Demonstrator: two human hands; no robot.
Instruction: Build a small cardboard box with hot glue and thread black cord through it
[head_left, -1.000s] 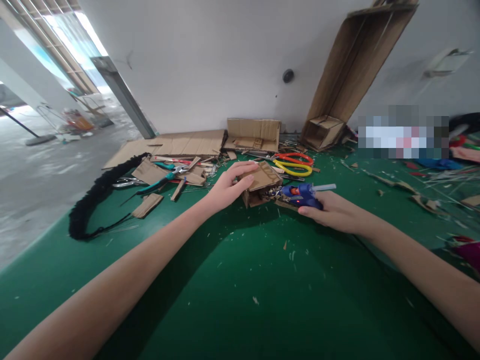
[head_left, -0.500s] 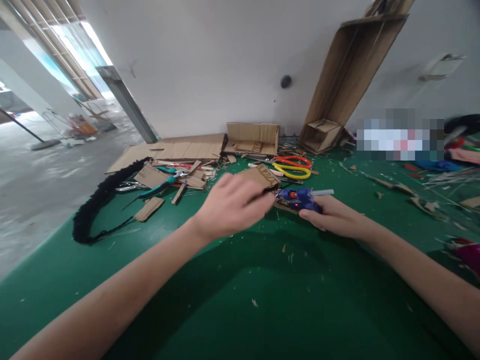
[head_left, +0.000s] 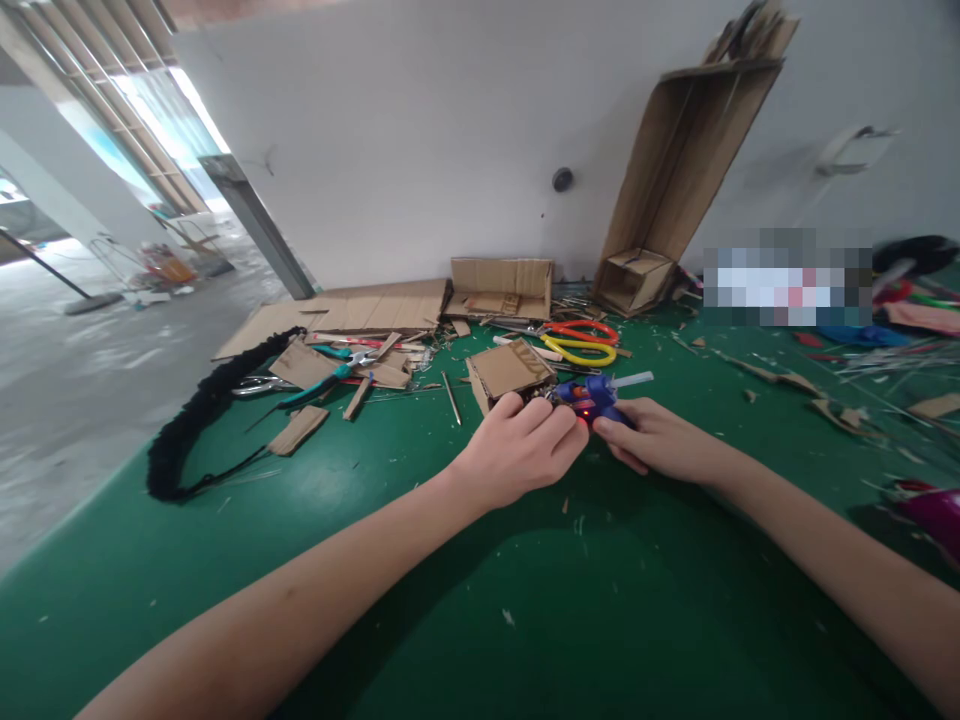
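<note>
Left fingers (head_left: 534,413) near cardboard box (head_left: 511,368), contents hidden.

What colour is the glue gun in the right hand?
Mostly blue; the glue gun shows best in the head view.

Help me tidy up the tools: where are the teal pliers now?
In the head view, the pliers lie on the left of the table, among cardboard scraps, just right of the black strip.

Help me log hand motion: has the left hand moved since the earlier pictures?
Yes: judged against the small cardboard box, the left hand has moved right and nearer the person.
</note>
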